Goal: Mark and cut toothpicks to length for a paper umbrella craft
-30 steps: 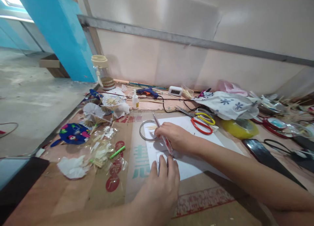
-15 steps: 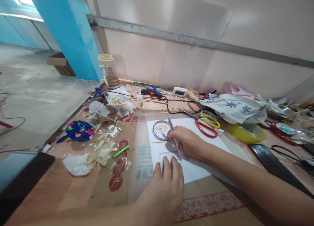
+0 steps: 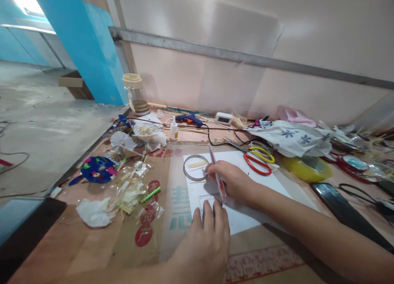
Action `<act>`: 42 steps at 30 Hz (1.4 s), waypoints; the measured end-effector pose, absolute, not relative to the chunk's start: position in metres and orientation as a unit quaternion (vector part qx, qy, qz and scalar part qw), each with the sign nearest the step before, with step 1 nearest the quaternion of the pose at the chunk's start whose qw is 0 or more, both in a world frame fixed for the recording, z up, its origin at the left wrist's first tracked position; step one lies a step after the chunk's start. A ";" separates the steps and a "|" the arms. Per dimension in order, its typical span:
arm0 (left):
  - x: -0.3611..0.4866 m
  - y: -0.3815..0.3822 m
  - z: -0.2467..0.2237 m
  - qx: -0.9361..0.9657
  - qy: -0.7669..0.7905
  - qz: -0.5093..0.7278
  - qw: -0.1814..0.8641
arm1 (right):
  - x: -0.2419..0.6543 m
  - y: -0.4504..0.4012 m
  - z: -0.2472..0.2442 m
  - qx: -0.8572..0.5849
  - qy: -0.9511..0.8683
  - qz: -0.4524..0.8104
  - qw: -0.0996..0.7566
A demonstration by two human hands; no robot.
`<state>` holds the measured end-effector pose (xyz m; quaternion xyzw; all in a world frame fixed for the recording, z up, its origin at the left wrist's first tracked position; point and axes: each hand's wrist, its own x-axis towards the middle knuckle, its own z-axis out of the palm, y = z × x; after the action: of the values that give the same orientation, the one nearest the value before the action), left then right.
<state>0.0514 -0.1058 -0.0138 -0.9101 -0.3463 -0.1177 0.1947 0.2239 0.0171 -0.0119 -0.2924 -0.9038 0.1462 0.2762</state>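
My right hand grips a pen, its shaft slanting up between the fingers. Its fingertips are at the right edge of a thin grey ring lying on a white sheet of paper. Several short thin sticks lie inside the ring. My left hand rests nearer to me, fingers outstretched on the paper, over a clear ruler-like piece that they partly cover. Just beyond my right hand, scissors with a red and a yellow handle lie at the paper's far edge.
Left lie a green stick, crumpled tissue and a dark blue patterned disc. Behind stand a glue bottle, a glue gun and a white clock. Yellow tape and a black phone lie right.
The ring has shifted left on the paper, with the fingertips of my right hand at its edge. My left hand stays in place; the view has tilted slightly upward.
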 end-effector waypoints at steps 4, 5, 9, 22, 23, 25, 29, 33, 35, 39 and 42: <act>0.049 -0.105 -0.011 -0.915 -0.343 -0.113 0.182 | 0.234 0.002 -0.005 -0.325 -0.880 0.180 0.295; 0.049 -0.104 -0.010 -0.916 -0.340 -0.112 0.178 | 0.235 -0.002 -0.004 -0.320 -0.883 0.187 0.289; 0.048 -0.100 -0.009 -0.918 -0.340 -0.109 0.175 | 0.230 -0.013 -0.003 -0.288 -0.891 0.234 0.263; 0.042 -0.092 -0.007 -0.928 -0.325 -0.097 0.154 | 0.240 -0.024 -0.004 -0.312 -0.864 0.268 0.289; 0.041 -0.091 -0.006 -0.929 -0.324 -0.098 0.153 | 0.239 -0.025 -0.004 -0.316 -0.863 0.262 0.295; 0.042 -0.090 -0.005 -0.930 -0.319 -0.103 0.151 | 0.237 -0.026 -0.005 -0.315 -0.866 0.256 0.291; 0.045 -0.087 -0.006 -0.932 -0.309 -0.109 0.154 | 0.235 -0.029 -0.007 -0.309 -0.868 0.272 0.279; 0.043 -0.089 -0.012 -0.925 -0.307 -0.124 0.188 | 0.241 -0.033 -0.008 -0.318 -0.862 0.288 0.270; 0.042 -0.093 -0.014 -0.919 -0.311 -0.119 0.210 | 0.244 -0.035 -0.006 -0.318 -0.868 0.284 0.255; 0.041 -0.099 -0.011 -0.923 -0.321 -0.084 0.196 | 0.248 -0.037 -0.006 -0.312 -0.877 0.280 0.233; 0.041 -0.101 -0.009 -0.928 -0.314 -0.079 0.185 | 0.249 -0.037 -0.006 -0.307 -0.881 0.277 0.230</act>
<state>0.0413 -0.1008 -0.0088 -0.9278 -0.3142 -0.0789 0.1852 0.2491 -0.0366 -0.0064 -0.3074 -0.8808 0.2772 0.2301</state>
